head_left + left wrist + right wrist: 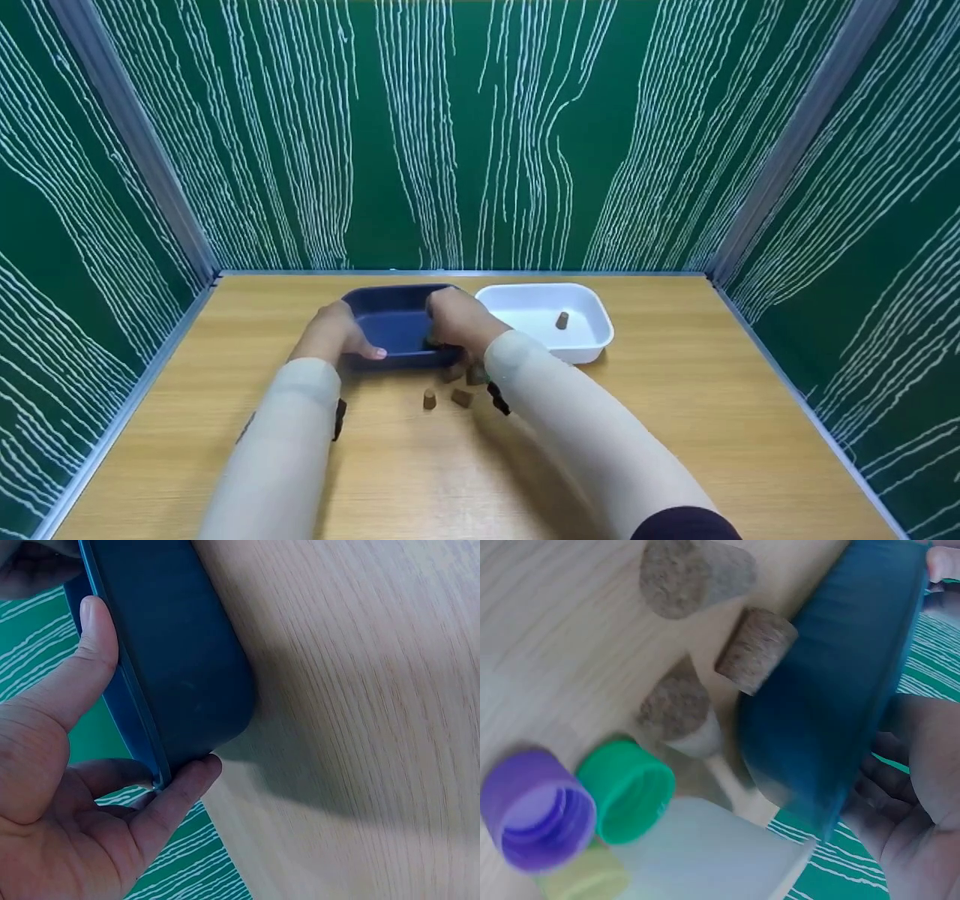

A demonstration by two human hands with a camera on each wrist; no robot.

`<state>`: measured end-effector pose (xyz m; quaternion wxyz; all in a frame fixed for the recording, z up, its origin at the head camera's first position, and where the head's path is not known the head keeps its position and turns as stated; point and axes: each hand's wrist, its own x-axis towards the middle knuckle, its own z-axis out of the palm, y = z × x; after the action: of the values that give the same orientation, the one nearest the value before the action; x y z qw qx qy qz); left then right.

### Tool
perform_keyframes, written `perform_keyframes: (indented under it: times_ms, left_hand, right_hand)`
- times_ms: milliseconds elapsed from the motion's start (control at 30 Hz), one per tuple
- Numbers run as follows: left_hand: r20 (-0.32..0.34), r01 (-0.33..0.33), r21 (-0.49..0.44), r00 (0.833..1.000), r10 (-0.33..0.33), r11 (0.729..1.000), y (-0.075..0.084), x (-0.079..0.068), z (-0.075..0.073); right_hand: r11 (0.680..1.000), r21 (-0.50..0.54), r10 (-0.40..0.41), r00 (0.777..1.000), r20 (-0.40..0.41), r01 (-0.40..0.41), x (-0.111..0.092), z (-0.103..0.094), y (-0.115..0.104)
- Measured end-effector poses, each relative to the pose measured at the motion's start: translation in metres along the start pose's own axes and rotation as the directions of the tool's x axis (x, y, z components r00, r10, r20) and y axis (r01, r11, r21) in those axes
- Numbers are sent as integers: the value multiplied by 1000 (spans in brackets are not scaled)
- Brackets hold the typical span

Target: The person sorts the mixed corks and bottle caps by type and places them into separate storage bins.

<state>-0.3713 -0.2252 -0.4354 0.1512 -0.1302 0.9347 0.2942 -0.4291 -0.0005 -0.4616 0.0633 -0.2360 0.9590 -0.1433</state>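
Observation:
A dark blue tray [397, 362] stands on the table. My left hand [330, 334] grips its left end, thumb [97, 634] over the near rim and fingers against the end wall. My right hand [461, 319] reaches over the right end with curled fingers [881, 776] behind the near rim; what lies inside them is hidden. In front of the tray are several brown corks, one upright cork [429, 400] and one lying cork [462, 397] among them. Under my right wrist are a purple bottle cap [536, 810], a green bottle cap [626, 791] and a blurred yellow cap [589, 874].
A white tray [602, 334] stands right beside the blue one, with one cork [562, 320] inside. Green panels [491, 225] with white wavy lines enclose the wooden table [405, 480] at the back and sides.

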Motion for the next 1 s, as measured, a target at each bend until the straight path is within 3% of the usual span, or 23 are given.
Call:
perform_keyframes:
  times_ms: [333, 667, 1000]
  left_hand:
    - [-3, -31, 51, 1000, 31, 998, -2, 6, 2]
    - [17, 11, 2, 1000, -11, 1000, -1, 6, 3]
    - [26, -1, 11, 1000, 0, 1000, -2, 6, 1]
  right_hand:
    - [996, -78, -43, 998, -40, 40, -21, -25, -2]
    - [982, -138, -144, 986, -81, 132, -48, -42, 2]
    - [976, -151, -174, 979, -109, 156, -75, -51, 11]
